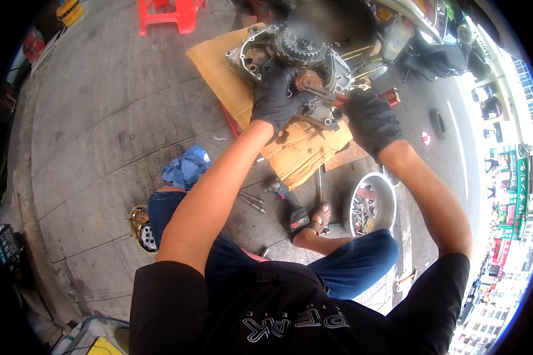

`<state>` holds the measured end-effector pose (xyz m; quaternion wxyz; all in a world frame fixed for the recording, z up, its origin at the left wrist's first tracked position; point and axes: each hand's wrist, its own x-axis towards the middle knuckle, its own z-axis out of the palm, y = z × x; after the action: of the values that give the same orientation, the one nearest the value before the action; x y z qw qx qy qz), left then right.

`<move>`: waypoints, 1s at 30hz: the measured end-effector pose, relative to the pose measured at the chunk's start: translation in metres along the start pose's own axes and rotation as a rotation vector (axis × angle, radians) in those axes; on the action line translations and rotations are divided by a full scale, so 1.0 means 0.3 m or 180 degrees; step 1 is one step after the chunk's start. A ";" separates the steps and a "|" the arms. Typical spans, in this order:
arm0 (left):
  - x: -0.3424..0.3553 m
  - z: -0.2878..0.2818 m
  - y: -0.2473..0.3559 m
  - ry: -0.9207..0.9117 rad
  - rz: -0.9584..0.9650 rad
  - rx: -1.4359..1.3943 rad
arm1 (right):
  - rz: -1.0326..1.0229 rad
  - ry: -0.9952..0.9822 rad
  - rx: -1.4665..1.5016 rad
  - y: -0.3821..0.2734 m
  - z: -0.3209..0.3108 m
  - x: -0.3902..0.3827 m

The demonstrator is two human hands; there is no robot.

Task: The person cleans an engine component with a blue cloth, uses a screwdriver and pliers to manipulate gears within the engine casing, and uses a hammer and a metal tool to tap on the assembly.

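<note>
My left hand (275, 97), in a black glove, is closed at the left edge of a copper-brown toothed gear (308, 79). Its fingertips are partly hidden. My right hand (373, 122), also gloved in black, is wrapped round a pair of red-handled pliers (339, 100). Their metal jaws point left and reach the gear's lower face. Behind and around the gear lies an opened grey metal engine casing (333, 112). At its far side sits a larger dark toothed wheel (302, 47), next to a blurred dark patch.
Oil-stained cardboard (305, 145) lies under the casing. Nearer stand a cordless power tool (291, 207) and a metal basin (391, 198) of small parts. A blue cloth (186, 167) is at left, a red stool (172, 21) far left, and a parked scooter (435, 56) far right.
</note>
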<state>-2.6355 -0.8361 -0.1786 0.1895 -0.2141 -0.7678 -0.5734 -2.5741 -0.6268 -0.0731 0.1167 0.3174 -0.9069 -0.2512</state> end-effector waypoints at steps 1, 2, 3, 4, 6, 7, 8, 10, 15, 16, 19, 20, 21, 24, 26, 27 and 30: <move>0.000 -0.001 -0.007 -0.0006 -0.0012 0.0002 | 0.0117 -0.0005 0.0176 -0.004 -0.003 0.000; 0.002 -0.002 -0.014 -0.0012 -0.0023 0.0002 | 0.0236 -0.0012 0.0352 -0.008 -0.010 -0.002; 0.003 -0.002 -0.020 -0.0020 -0.0033 0.0002 | 0.0355 -0.0020 0.0528 -0.011 -0.014 -0.003; 0.004 0.000 -0.012 -0.0047 -0.0013 0.0003 | 0.0570 0.0024 0.0723 -0.009 0.000 -0.019; 0.006 0.008 0.008 -0.0106 0.0029 0.0005 | 0.1007 0.0115 0.1109 -0.001 0.035 -0.060; 0.005 -0.004 0.007 -0.0131 0.0005 0.0182 | 0.1738 -0.0692 0.1459 -0.026 -0.032 -0.023; 0.008 -0.004 0.015 -0.0152 -0.0001 0.0325 | 0.1851 -0.0910 0.1913 -0.027 -0.046 -0.032; 0.012 0.007 0.021 -0.0087 0.0004 0.0561 | 0.2051 -0.1345 0.2806 -0.016 -0.057 -0.068; 0.018 0.059 0.034 -0.0006 -0.0210 0.0946 | 0.1852 -0.0979 0.3778 -0.052 0.016 -0.116; 0.026 0.057 0.036 -0.0074 -0.0337 0.0902 | 0.1938 -0.0962 0.3932 -0.056 0.029 -0.110; 0.035 0.058 0.055 0.0049 -0.0235 0.0905 | 0.2270 -0.0956 0.4352 -0.067 0.050 -0.096; 0.037 0.055 0.069 0.0029 -0.0280 0.0828 | 0.2271 -0.0864 0.4440 -0.070 0.057 -0.103; 0.039 0.053 0.082 -0.0108 -0.0459 0.0951 | 0.2272 -0.0774 0.4525 -0.075 0.069 -0.111; 0.035 0.044 0.098 -0.0143 -0.0463 0.0947 | 0.2328 -0.0796 0.4518 -0.080 0.085 -0.109; 0.032 0.050 0.071 0.0003 -0.0386 0.0710 | 0.2138 -0.0705 0.4382 -0.086 0.101 -0.113; 0.031 0.053 0.058 0.0074 -0.0347 0.0591 | 0.1916 -0.0553 0.4296 -0.088 0.121 -0.123; 0.023 0.067 0.050 0.0209 -0.0270 0.0503 | 0.2126 -0.0669 0.4241 -0.087 0.131 -0.116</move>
<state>-2.6339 -0.8121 -0.1684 0.2064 -0.1469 -0.8124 -0.5253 -2.5484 -0.6074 -0.1218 -0.1173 0.0032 -0.9214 0.3705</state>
